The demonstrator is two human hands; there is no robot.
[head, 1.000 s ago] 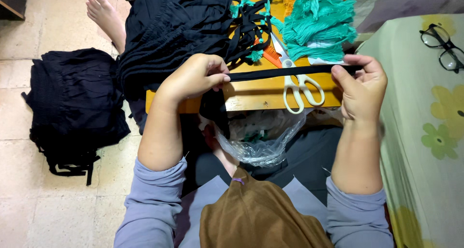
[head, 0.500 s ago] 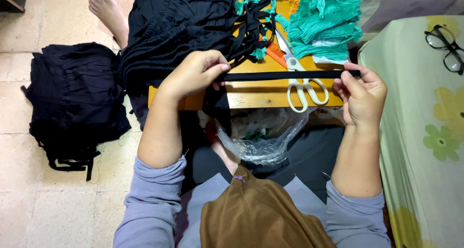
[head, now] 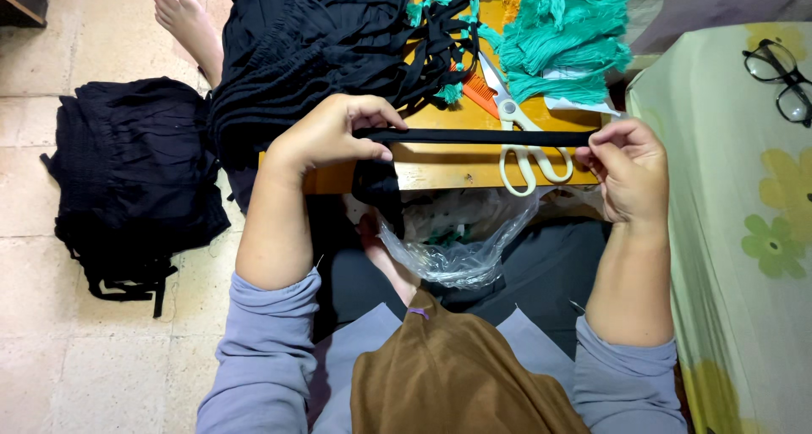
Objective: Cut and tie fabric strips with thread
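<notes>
Stretching level between the 2 hands, a narrow black fabric strip (head: pixel 482 136) runs just above the front edge of a low wooden table (head: pixel 448 170). The left hand (head: pixel 326 134) is closed on one end, thumb underneath and fingers curled over the top, and the slack beyond that pinch hangs down in a dark fold over the table's front. The right hand (head: pixel 628 173) pinches the other end between thumb and fingertips, its remaining fingers loosely bent. Judging by how the hanging tail droops while the held span stays straight, the strip is light, soft and limp: it keeps a line only under tension and would sag or twist as soon as 1 end is let go. It looks matte rather than slick, so a light pinch near each end should hold it, with no risk of breakage. Behind it on the table lie white-handled scissors (head: pixel 526 151), an orange comb (head: pixel 480 96), a heap of teal tassels (head: pixel 562 41) and a tangle of black garments (head: pixel 330 45); a clear plastic bag (head: pixel 457 239) sits in the lap, another black pile (head: pixel 131 176) rests on the tiled floor, and eyeglasses (head: pixel 782 77) lie on the flowered cloth at the right.
</notes>
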